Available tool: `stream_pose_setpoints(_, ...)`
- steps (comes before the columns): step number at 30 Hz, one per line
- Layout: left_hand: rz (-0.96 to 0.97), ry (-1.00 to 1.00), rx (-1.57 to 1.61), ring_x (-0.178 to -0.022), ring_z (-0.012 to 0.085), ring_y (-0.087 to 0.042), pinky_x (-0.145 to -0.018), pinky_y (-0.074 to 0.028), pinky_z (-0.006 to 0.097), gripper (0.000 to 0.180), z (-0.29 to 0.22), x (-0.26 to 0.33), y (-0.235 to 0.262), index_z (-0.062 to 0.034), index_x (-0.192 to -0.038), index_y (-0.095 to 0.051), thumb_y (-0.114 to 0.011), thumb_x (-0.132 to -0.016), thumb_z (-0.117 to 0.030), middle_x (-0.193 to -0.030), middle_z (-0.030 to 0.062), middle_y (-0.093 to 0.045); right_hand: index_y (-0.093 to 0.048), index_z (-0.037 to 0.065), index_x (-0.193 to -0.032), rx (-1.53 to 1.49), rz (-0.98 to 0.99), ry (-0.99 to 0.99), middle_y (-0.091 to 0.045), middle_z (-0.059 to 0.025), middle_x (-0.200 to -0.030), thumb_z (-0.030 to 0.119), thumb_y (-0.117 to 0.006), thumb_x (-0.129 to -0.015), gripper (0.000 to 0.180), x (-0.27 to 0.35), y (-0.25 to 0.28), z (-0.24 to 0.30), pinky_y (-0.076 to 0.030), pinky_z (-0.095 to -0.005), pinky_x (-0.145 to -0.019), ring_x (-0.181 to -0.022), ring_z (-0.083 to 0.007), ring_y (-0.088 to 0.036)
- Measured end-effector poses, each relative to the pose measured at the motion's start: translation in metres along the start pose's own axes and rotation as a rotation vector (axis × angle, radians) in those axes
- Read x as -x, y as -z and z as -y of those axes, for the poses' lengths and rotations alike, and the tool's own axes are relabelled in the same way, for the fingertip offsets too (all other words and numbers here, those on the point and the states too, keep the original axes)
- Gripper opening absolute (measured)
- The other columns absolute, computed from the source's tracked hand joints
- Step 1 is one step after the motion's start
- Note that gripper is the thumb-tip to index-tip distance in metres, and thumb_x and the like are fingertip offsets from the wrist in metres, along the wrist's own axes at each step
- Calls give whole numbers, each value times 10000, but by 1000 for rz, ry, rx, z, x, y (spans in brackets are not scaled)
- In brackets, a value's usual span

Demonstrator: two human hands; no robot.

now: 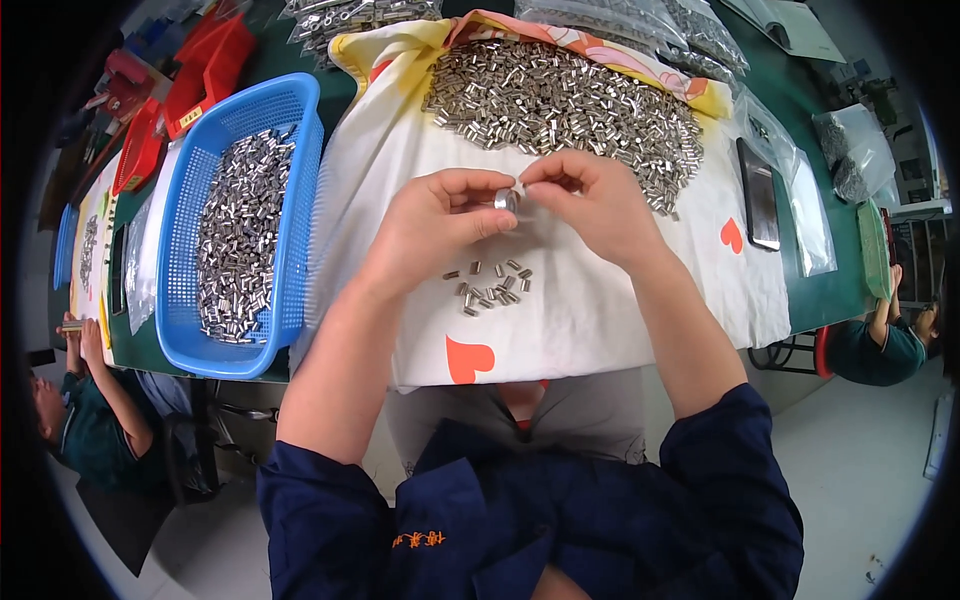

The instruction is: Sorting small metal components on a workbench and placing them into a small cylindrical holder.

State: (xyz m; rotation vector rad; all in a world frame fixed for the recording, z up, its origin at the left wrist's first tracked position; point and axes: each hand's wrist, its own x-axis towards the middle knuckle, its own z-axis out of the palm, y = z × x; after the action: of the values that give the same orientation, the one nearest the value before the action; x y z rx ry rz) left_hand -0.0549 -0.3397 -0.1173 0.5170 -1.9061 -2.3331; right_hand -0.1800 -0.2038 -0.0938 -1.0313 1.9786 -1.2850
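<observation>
A dark green counter (848, 255) in a workroom is spread with one white cloth (600, 335), edged in yellow and showing two red hearts on its flat part, as a person in a navy top works over it with two bare hands. The left hand (430, 218) pinches one shiny, round metal piece (507, 201) between thumb and forefinger above the middle of the cloth. The right hand (600, 208), just beside it, has thumb and forefinger drawn together at the tips; whether something small sits between them cannot be told.

Below the hands lies one loose scatter of roughly fifteen small metal cylinders (500, 287). Beyond them, toward the far edge of the cloth, spreads one broad heap (560, 105) of similar pieces, too many to count. To the left stands one blue plastic basket (312, 185), its floor covered with hundreds more. One dark-screened phone (758, 195) rests near the cloth's right side, beside one clear plastic bag (812, 220).

At least two red bins (207, 75) sit at upper left, and bags of metal parts (355, 18) line the far side. Two other people are at the edges of the view, one person at left (110, 430) and one person at right (875, 350), both in dark green tops.
</observation>
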Motion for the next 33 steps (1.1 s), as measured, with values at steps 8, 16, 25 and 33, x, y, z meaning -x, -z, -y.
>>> stream_pose_setpoints(8,-37,-29,25,-796,103,-578,-722,-464,213,338,2,-3,-1,42,-1045,-549,-652,-728,-14,-896,74,-615,-615,21,-786,47,-8,118,-605,-33,-738,53,-610,-710,83,8,-5,0,-446,-237,-633,-679,-112,-559)
stream_pose_setpoints(16,-67,-21,-36,-768,95,-580,-692,-473,204,323,3,-2,-4,46,-1030,-562,-655,-725,-7,-877,71,-620,-602,20,-762,440,-177,496,-610,-91,-731,81,-611,-704,85,9,-11,-6,-469,-271,-576,-646,-192,-600)
stream_pose_setpoints(25,42,50,-55,-770,92,-581,-699,-480,214,330,-5,3,-7,37,-1022,-571,-663,-706,15,-874,53,-614,-605,24,-801,79,172,53,-589,-29,-716,77,-647,-689,131,0,13,-8,-427,-223,-608,-632,-85,-523)
stream_pose_setpoints(33,108,47,-219,-760,72,-576,-674,-475,193,330,-4,3,-8,3,-1023,-583,-655,-702,31,-854,24,-606,-614,59,-739,745,-308,369,-574,-96,-737,137,-583,-726,85,-36,-1,-33,-435,-364,-668,-758,-243,-549)
